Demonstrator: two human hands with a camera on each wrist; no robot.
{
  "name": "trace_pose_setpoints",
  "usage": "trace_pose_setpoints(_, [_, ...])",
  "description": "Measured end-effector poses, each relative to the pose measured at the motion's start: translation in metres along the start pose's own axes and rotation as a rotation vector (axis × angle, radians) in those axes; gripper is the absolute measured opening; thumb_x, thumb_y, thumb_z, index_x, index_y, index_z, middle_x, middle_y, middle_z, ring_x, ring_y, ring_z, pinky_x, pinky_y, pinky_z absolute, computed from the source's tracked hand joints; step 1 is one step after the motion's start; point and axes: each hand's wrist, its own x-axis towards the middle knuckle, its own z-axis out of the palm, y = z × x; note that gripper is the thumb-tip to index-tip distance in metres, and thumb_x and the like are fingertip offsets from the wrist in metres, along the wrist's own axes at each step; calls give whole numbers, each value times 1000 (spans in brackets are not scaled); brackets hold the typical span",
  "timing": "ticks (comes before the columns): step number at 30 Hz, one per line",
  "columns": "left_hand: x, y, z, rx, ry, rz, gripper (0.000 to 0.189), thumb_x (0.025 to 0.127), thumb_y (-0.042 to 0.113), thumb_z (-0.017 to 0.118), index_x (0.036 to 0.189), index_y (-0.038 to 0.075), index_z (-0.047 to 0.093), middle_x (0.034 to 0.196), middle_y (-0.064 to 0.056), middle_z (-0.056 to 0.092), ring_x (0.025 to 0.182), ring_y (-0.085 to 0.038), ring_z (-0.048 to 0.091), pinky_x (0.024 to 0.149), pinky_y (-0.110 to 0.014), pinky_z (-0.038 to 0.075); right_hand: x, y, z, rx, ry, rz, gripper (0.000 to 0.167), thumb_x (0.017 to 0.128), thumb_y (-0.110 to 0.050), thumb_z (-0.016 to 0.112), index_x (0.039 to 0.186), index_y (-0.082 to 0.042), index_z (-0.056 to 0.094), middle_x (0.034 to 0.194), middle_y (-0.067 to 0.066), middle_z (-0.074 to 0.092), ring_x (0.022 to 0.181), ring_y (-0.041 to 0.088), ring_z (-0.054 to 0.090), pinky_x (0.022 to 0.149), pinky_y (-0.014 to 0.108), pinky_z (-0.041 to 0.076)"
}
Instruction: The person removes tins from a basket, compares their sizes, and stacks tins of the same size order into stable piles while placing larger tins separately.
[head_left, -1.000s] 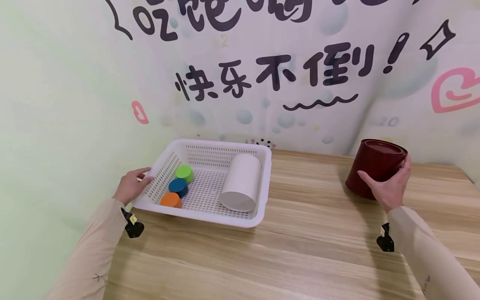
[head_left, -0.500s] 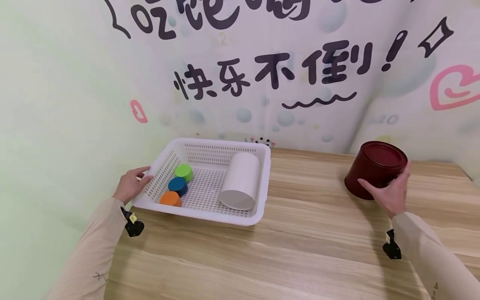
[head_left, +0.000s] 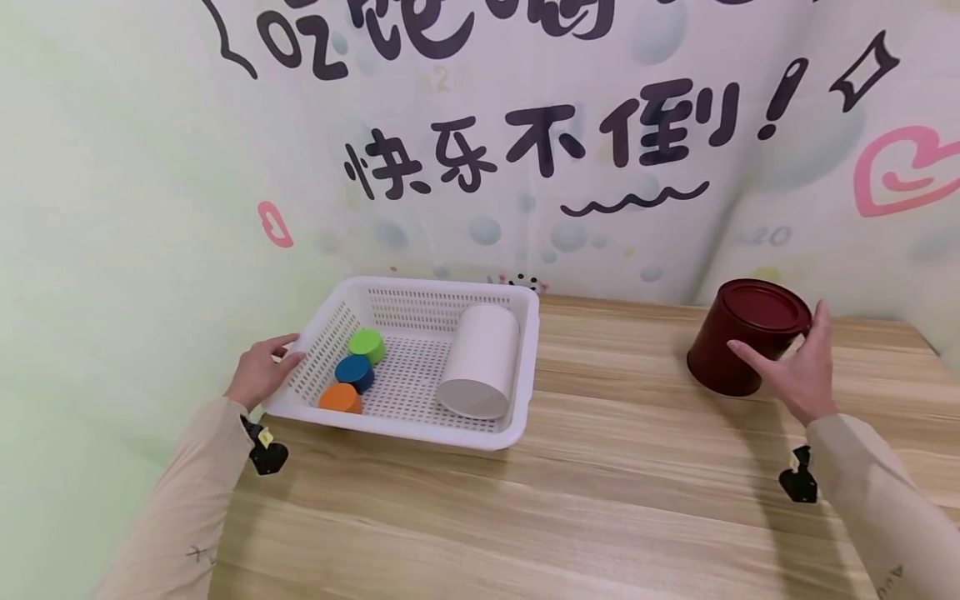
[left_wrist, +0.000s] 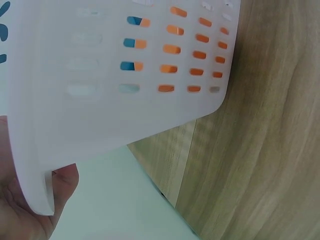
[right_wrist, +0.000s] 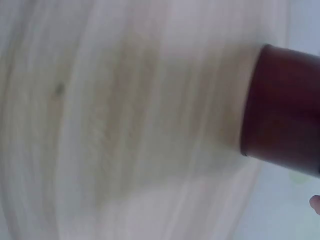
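White rectangular perforated plastic basket [head_left: 408, 429] sits well to the left of the dark red cylindrical can [head_left: 722, 332]. Taking or releasing the can seems the step in hand; gripping it would call for closing the right hand [head_left: 806, 375], spread wide beside it and holding nothing, while the left hand [head_left: 260, 370] pinches the basket's rim.

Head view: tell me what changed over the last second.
The right hand has shifted rightward, loosening from the dark red can; whether it still touches is unclear. The can's tilt has changed, showing more of its top. The left hand still grips the white basket; the white cylinder inside stayed put.
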Motion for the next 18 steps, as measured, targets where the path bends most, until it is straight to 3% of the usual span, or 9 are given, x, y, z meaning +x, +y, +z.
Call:
trace_pose_setpoints(5, [0, 1, 0, 1, 2, 10, 48, 92, 19, 47, 130, -9, 35, 101, -29, 48, 73, -27, 52, 59, -30, 43, 1, -18, -16, -26, -9, -40, 82, 81, -23, 59, 143, -11, 6, 145, 14, 12, 131, 26, 13, 104, 37, 9])
trace_pose_setpoints(9, [0, 0, 1, -5, -2, 0, 49, 92, 20, 46, 130, -8, 34, 102, -29, 48, 73, -26, 51, 60, -29, 42, 4, -30, -26, -58, 7, -119, 69, 84, -22, 53, 142, -12, 17, 143, 13, 21, 130, 19, 17, 104, 33, 11])
trace_pose_setpoints(14, [1, -1, 1, -4, 0, 2, 50, 92, 20, 47, 131, -8, 34, 101, -28, 47, 71, -25, 51, 59, -28, 42, 8, -60, -25, 20, 79, -157, 54, 87, -18, 49, 137, -13, 30, 138, 6, 33, 125, 6, 28, 102, 22, 17])
trace_pose_setpoints(18, [1, -1, 1, -8, -4, 0, 50, 92, 20, 47, 131, -8, 34, 101, -28, 47, 71, -25, 51, 59, -28, 42, 10, -90, -17, 84, 110, -170, 47, 87, -14, 49, 132, -11, 39, 131, 4, 42, 120, 7, 37, 98, 20, 26])
